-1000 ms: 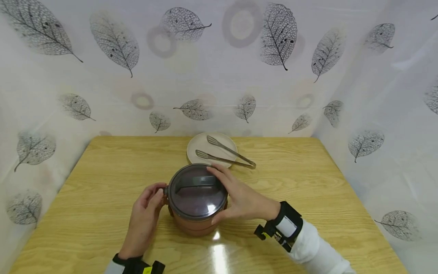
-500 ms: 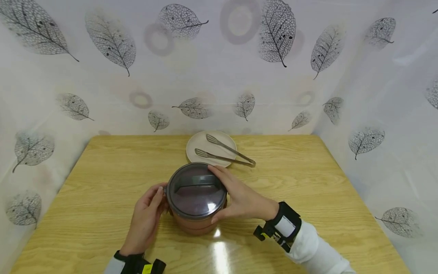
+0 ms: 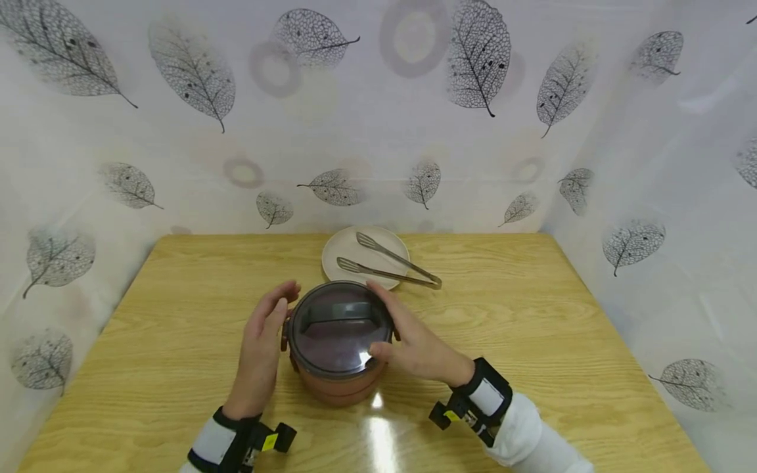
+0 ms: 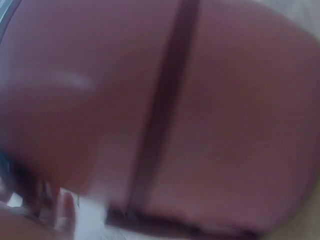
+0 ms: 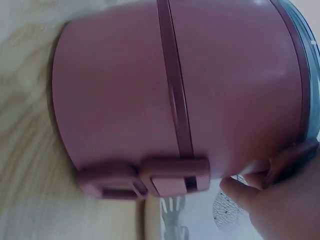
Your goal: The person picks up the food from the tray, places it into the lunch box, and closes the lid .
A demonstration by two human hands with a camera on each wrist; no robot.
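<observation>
A reddish-brown two-tier lunch box point(image 3: 340, 389) stands upright, topped by a dark see-through lid point(image 3: 337, 348) with a bar handle. My left hand point(image 3: 260, 348) is along its left side, fingers fairly straight and holding nothing, close to the left latch point(image 3: 285, 335). On the right, my right hand point(image 3: 416, 345) grips the upper edge, thumb on the lid's rim and fingers round the far side. In the right wrist view, its fingers are at a raised latch point(image 5: 295, 157) by the lid, and side clasps point(image 5: 175, 177) show lower down. The left wrist view is mostly filled by the box wall point(image 4: 240, 110).
Behind the lunch box lies a white plate point(image 3: 331, 253) with metal tongs point(image 3: 408, 264) across it, their joined end beyond its right rim. A leaf-print cloth point(image 3: 367, 131) surrounds the wooden table point(image 3: 520, 315) at the back and sides.
My left hand has let go of the left latch and moved up and away, fingers straightened. The right thumb has shifted from the box wall up onto the lid's rim.
</observation>
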